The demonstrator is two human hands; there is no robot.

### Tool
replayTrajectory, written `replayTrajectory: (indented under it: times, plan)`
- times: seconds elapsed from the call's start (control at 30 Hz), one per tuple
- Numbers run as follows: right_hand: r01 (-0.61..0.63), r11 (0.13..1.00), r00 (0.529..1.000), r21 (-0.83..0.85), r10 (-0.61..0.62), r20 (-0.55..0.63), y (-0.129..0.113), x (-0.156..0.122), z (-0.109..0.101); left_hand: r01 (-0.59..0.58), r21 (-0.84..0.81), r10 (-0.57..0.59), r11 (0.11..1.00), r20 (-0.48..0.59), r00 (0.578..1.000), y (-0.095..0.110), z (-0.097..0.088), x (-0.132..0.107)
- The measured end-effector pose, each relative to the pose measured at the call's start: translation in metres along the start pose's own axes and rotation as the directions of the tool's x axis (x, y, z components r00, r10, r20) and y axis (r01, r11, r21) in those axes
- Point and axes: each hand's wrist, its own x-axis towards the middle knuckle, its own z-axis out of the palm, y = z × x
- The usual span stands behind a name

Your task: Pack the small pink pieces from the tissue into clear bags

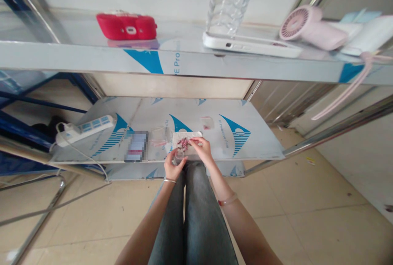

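Note:
A small cluster of dark red and pink beads (184, 143) lies over a white cloth or tissue (178, 135) at the front edge of the lower shelf. My left hand (173, 167) is at the near left of the beads, its thumb and fingers curled around a small clear, round-edged piece (179, 155). From the right, my right hand (203, 149) reaches in with thumb and index finger pinched together at the edge of the beads. What sits between those fingertips is too small to make out.
On the lower shelf (264, 142) lie a phone (137, 146), a power strip (95, 126), clear plastic bags (160, 136) and a small bag with red bits (206, 123). Overhead, the upper shelf (101, 58) carries a red case (127, 27), a bottle (230, 3), a white phone (248, 46) and a pink fan (313, 28).

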Motion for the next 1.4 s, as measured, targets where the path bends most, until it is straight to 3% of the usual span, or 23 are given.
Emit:
replayTrajectory:
  times: [0.07, 0.1, 0.17, 0.2, 0.3, 0.33, 0.4, 0.63, 0.77, 0.93, 1.1, 1.3, 1.4]
  plan:
    - [0.002, 0.998, 0.993, 0.070, -0.011, 0.117, -0.020, 0.000, -0.006, 0.161, -0.212, -0.136, 0.964, 0.131, 0.982, 0.000, -0.002, 0.011]
    - [-0.001, 0.995, 0.988, 0.095, -0.013, 0.156, -0.028, 0.000, -0.009, 0.257, -0.311, -0.188, 0.915, 0.236, 0.953, -0.002, -0.004, 0.019]
    - [-0.002, 0.993, 0.981, 0.122, -0.021, 0.193, -0.041, 0.002, -0.012, 0.460, -0.447, -0.224, 0.767, 0.485, 0.845, -0.007, -0.009, 0.036]
    - [0.000, 0.992, 0.980, 0.126, -0.025, 0.197, -0.045, 0.003, -0.013, 0.561, -0.472, -0.211, 0.681, 0.606, 0.767, -0.011, -0.012, 0.046]
    - [-0.007, 0.992, 0.978, 0.130, -0.021, 0.209, -0.047, 0.008, -0.012, 0.723, -0.420, -0.114, 0.549, 0.819, 0.562, -0.025, -0.021, 0.071]
    - [-0.014, 0.992, 0.975, 0.129, -0.015, 0.221, -0.046, 0.011, -0.010, 0.740, -0.395, -0.084, 0.545, 0.852, 0.517, -0.030, -0.023, 0.078]
    - [-0.028, 0.994, 0.965, 0.109, -0.001, 0.261, -0.043, 0.017, -0.006, 0.743, -0.370, -0.049, 0.558, 0.879, 0.474, -0.036, -0.024, 0.088]
    - [0.053, 0.997, 0.913, -0.053, -0.027, 0.408, -0.038, 0.035, 0.018, 0.735, -0.345, -0.105, 0.584, 0.865, 0.490, -0.038, -0.020, 0.094]
    - [0.130, 0.980, 0.871, -0.148, -0.041, 0.489, -0.034, 0.040, 0.028, 0.775, -0.350, -0.180, 0.525, 0.845, 0.503, -0.037, -0.021, 0.093]
    - [0.090, 0.963, 0.956, -0.254, -0.013, 0.292, -0.001, 0.035, 0.017, 0.808, -0.395, -0.181, 0.437, 0.841, 0.510, -0.036, -0.020, 0.095]
    - [-0.020, 0.906, 0.963, -0.422, 0.130, 0.234, 0.038, 0.011, 0.014, 0.805, -0.408, -0.212, 0.431, 0.821, 0.530, -0.032, -0.019, 0.096]
    - [0.031, 0.846, 0.977, -0.533, 0.086, 0.193, 0.047, -0.005, 0.025, 0.801, -0.402, -0.237, 0.444, 0.809, 0.537, -0.034, -0.019, 0.097]
    - [0.053, 0.857, 0.982, -0.513, 0.048, 0.182, 0.047, -0.004, 0.025, 0.818, -0.416, -0.249, 0.397, 0.809, 0.532, -0.034, -0.018, 0.097]
